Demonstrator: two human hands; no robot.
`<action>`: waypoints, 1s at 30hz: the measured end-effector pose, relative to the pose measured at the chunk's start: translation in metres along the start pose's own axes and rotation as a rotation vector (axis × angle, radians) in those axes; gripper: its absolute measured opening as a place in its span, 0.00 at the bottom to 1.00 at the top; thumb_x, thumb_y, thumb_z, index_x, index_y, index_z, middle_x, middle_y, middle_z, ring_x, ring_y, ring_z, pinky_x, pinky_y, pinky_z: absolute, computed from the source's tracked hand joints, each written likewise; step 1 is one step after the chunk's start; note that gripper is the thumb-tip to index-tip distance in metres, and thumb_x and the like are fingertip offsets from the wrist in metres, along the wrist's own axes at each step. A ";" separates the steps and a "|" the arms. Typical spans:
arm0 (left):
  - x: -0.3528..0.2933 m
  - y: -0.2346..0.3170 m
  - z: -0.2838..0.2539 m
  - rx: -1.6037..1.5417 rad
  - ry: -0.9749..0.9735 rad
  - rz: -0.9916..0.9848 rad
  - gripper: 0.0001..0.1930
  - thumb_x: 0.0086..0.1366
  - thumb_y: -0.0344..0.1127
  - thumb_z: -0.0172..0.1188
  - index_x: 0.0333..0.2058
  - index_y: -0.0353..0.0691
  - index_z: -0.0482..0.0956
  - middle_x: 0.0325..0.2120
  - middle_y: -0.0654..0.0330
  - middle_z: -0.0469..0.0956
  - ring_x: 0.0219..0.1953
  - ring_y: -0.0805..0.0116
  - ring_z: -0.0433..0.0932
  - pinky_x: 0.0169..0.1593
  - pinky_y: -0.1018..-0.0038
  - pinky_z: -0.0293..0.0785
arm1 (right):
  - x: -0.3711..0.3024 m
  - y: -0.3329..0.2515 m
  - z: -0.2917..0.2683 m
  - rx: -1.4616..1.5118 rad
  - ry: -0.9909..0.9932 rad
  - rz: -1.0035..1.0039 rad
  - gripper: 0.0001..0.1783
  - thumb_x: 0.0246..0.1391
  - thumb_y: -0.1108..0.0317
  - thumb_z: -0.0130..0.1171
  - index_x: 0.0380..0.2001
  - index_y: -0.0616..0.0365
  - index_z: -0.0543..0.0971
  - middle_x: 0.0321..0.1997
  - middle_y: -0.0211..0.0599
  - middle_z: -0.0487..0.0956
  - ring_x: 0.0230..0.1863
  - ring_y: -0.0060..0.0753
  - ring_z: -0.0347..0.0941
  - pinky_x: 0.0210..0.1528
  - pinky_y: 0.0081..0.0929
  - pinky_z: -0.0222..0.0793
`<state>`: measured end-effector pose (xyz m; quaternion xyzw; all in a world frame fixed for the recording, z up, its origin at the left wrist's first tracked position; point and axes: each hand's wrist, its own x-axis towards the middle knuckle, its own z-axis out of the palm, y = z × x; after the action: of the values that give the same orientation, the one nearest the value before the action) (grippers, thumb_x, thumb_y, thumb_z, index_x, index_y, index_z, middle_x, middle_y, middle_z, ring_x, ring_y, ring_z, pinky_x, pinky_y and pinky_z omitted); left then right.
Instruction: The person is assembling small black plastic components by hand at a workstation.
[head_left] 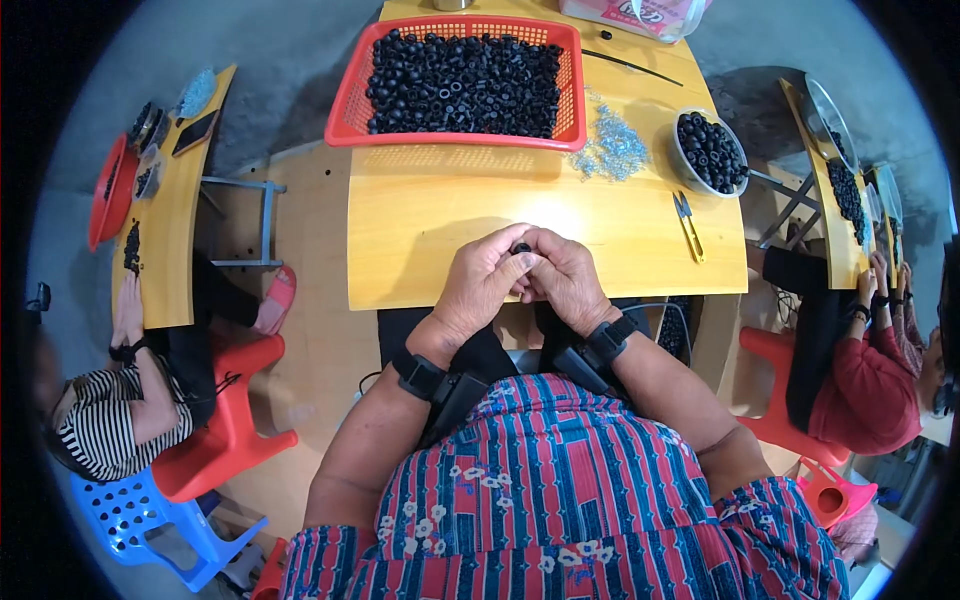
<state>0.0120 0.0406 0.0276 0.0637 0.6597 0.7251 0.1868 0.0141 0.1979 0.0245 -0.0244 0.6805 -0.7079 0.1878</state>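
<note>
At the near edge of the yellow table (430, 240) my two hands meet. Between the fingertips and thumbs sits a small round black part (521, 248), mostly covered by the fingers. My left hand (482, 275) is closed on it from one side, and my right hand (563, 275) from the other. Farther back stands a red plastic basket (455, 142) filled with small black ring-like parts (465, 85). To its right lies a loose pile of small clear bluish pieces (613, 145). A white bowl (682, 165) holds rounded black parts (710, 150).
Yellow-handled thread snips (690, 228) lie by the bowl. A thin dark strip (632, 67) and a pink-and-white package (645, 15) are at the back. People sit at side tables: one in a striped top (115, 430) on the left, another in a red top (865, 395) on the right.
</note>
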 end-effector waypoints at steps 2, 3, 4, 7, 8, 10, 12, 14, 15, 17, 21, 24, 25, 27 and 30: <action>0.001 0.000 0.002 -0.040 0.006 -0.028 0.18 0.68 0.31 0.52 0.55 0.30 0.70 0.31 0.61 0.78 0.28 0.81 0.75 0.33 0.83 0.75 | -0.001 -0.002 0.001 -0.005 0.014 0.002 0.10 0.62 0.74 0.46 0.42 0.64 0.74 0.27 0.31 0.76 0.25 0.17 0.72 0.27 0.16 0.72; 0.002 0.000 0.002 -0.035 0.007 -0.024 0.19 0.68 0.32 0.52 0.55 0.30 0.70 0.31 0.61 0.78 0.28 0.81 0.75 0.33 0.83 0.75 | -0.001 -0.003 0.002 -0.008 0.022 0.002 0.09 0.62 0.74 0.45 0.42 0.64 0.74 0.27 0.31 0.76 0.25 0.17 0.72 0.27 0.16 0.72; 0.003 0.000 0.001 -0.030 0.007 -0.021 0.19 0.68 0.32 0.52 0.55 0.30 0.70 0.31 0.61 0.78 0.28 0.81 0.75 0.34 0.83 0.75 | -0.001 -0.003 0.002 0.015 0.025 0.003 0.09 0.62 0.73 0.46 0.41 0.64 0.74 0.27 0.31 0.76 0.25 0.17 0.72 0.26 0.16 0.72; 0.005 0.000 0.001 -0.020 0.025 -0.014 0.18 0.69 0.31 0.52 0.55 0.31 0.70 0.31 0.62 0.78 0.29 0.81 0.75 0.34 0.84 0.75 | 0.003 -0.008 -0.002 0.125 -0.010 0.057 0.09 0.63 0.71 0.47 0.40 0.63 0.75 0.26 0.32 0.75 0.25 0.17 0.72 0.26 0.16 0.72; 0.006 -0.001 0.002 -0.018 0.033 -0.012 0.18 0.69 0.31 0.51 0.55 0.31 0.70 0.30 0.62 0.78 0.29 0.81 0.75 0.35 0.84 0.75 | 0.005 -0.009 -0.009 0.186 -0.053 0.118 0.08 0.63 0.70 0.48 0.39 0.63 0.75 0.26 0.31 0.75 0.25 0.18 0.71 0.26 0.16 0.72; 0.007 -0.004 0.001 -0.044 0.048 0.055 0.17 0.68 0.29 0.52 0.54 0.32 0.72 0.30 0.62 0.78 0.30 0.80 0.76 0.35 0.84 0.75 | 0.011 -0.014 -0.016 0.342 -0.122 0.198 0.11 0.64 0.63 0.51 0.35 0.61 0.75 0.24 0.29 0.73 0.22 0.18 0.68 0.26 0.17 0.71; 0.006 -0.006 0.001 -0.083 0.064 0.084 0.15 0.67 0.28 0.53 0.52 0.33 0.73 0.30 0.63 0.79 0.31 0.80 0.77 0.35 0.84 0.76 | 0.010 -0.014 -0.023 0.415 -0.160 0.179 0.13 0.64 0.61 0.51 0.33 0.60 0.75 0.23 0.28 0.71 0.21 0.18 0.66 0.26 0.18 0.70; 0.004 -0.007 0.002 -0.137 0.083 0.076 0.14 0.66 0.26 0.54 0.50 0.34 0.75 0.31 0.63 0.79 0.32 0.79 0.78 0.36 0.83 0.76 | 0.007 -0.012 -0.023 0.436 -0.190 0.179 0.15 0.64 0.58 0.52 0.31 0.58 0.75 0.21 0.25 0.69 0.19 0.17 0.63 0.26 0.19 0.69; 0.003 -0.008 0.003 -0.140 0.098 0.082 0.13 0.66 0.26 0.55 0.48 0.35 0.76 0.31 0.63 0.79 0.31 0.79 0.78 0.35 0.83 0.76 | 0.006 -0.013 -0.021 0.456 -0.183 0.179 0.15 0.64 0.58 0.52 0.31 0.58 0.75 0.21 0.25 0.69 0.19 0.17 0.63 0.26 0.19 0.70; -0.001 -0.008 0.005 -0.146 0.127 0.093 0.11 0.64 0.26 0.58 0.46 0.36 0.77 0.30 0.63 0.80 0.31 0.78 0.79 0.33 0.83 0.76 | 0.001 -0.014 -0.016 0.494 -0.169 0.178 0.15 0.64 0.57 0.52 0.30 0.58 0.76 0.22 0.25 0.70 0.20 0.18 0.64 0.27 0.19 0.71; -0.009 -0.007 0.010 -0.082 0.205 0.129 0.10 0.63 0.26 0.59 0.44 0.34 0.78 0.30 0.63 0.79 0.30 0.78 0.77 0.33 0.82 0.76 | -0.003 -0.013 -0.015 0.449 -0.171 0.161 0.14 0.63 0.58 0.53 0.32 0.58 0.77 0.23 0.25 0.72 0.21 0.17 0.67 0.28 0.18 0.73; -0.012 -0.008 0.008 -0.036 0.258 0.180 0.10 0.63 0.26 0.60 0.43 0.33 0.78 0.33 0.62 0.79 0.31 0.79 0.76 0.34 0.82 0.76 | -0.009 -0.021 -0.008 0.379 -0.078 0.117 0.13 0.63 0.60 0.54 0.35 0.59 0.78 0.25 0.25 0.73 0.23 0.16 0.69 0.29 0.18 0.73; -0.015 -0.005 0.007 -0.049 0.276 0.178 0.10 0.63 0.26 0.60 0.43 0.33 0.78 0.33 0.62 0.79 0.30 0.79 0.75 0.34 0.81 0.76 | -0.012 -0.026 -0.002 0.385 -0.028 0.090 0.12 0.63 0.61 0.54 0.38 0.59 0.78 0.25 0.25 0.73 0.23 0.16 0.69 0.30 0.18 0.73; -0.019 0.004 0.007 -0.054 0.286 0.152 0.09 0.62 0.26 0.61 0.42 0.32 0.78 0.33 0.62 0.78 0.30 0.79 0.75 0.34 0.82 0.76 | -0.016 -0.030 0.001 0.384 0.016 0.039 0.13 0.63 0.63 0.54 0.42 0.60 0.79 0.25 0.24 0.73 0.24 0.15 0.70 0.30 0.17 0.74; -0.027 0.014 0.007 -0.032 0.268 0.112 0.09 0.62 0.27 0.61 0.41 0.32 0.78 0.33 0.62 0.78 0.30 0.79 0.75 0.34 0.82 0.76 | -0.018 -0.032 -0.003 0.349 -0.008 -0.011 0.14 0.63 0.65 0.54 0.47 0.60 0.79 0.26 0.25 0.74 0.25 0.15 0.70 0.32 0.17 0.74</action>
<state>0.0366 0.0365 0.0465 -0.0001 0.6625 0.7469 0.0572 0.0223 0.2064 0.0589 0.0020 0.5463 -0.8161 0.1883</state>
